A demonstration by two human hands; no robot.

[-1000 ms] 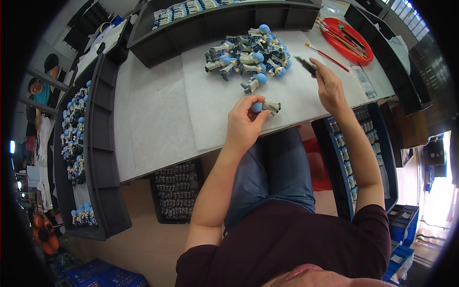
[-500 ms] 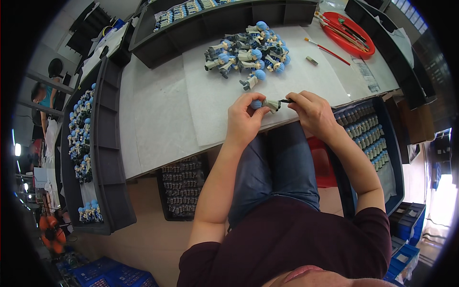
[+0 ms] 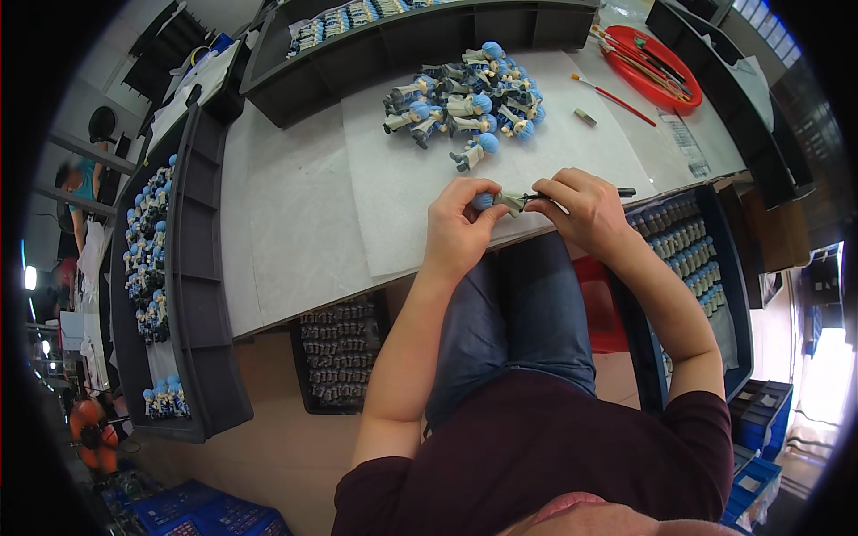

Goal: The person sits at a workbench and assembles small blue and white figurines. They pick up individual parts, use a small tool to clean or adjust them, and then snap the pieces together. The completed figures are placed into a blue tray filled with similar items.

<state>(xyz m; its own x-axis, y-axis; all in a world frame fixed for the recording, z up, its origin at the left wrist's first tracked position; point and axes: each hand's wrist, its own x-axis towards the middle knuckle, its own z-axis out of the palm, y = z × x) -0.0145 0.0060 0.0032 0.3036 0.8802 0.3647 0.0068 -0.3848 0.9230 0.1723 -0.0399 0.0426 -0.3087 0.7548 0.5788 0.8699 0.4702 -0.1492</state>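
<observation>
My left hand [image 3: 456, 223] is closed round a small figurine [image 3: 483, 201] with blue hair and a pale cream body, its head toward my left. Between the fingers of my right hand [image 3: 585, 212] is a slim black pen-like tool [image 3: 627, 192]. Its tip points left at the figurine's lower end, and its back end sticks out past the knuckles. Whether it is a pen or a brush I cannot tell. Just beyond my hands, a single figurine [image 3: 470, 159] lies apart from a heap of similar blue-haired figurines [image 3: 465, 104] on the white sheet [image 3: 393, 214].
Dark crates with figurines stand at the back [image 3: 411, 40], on the left [image 3: 201, 295] and at lower right [image 3: 742, 330]. A red tray [image 3: 627, 64] of brushes is at the back right, with a red brush [image 3: 626, 103] and a small greenish block [image 3: 584, 117] nearby.
My right hand has shifted slightly left toward the figurine, and the tool's back end now shows behind it. The figurine is still in my left hand.
</observation>
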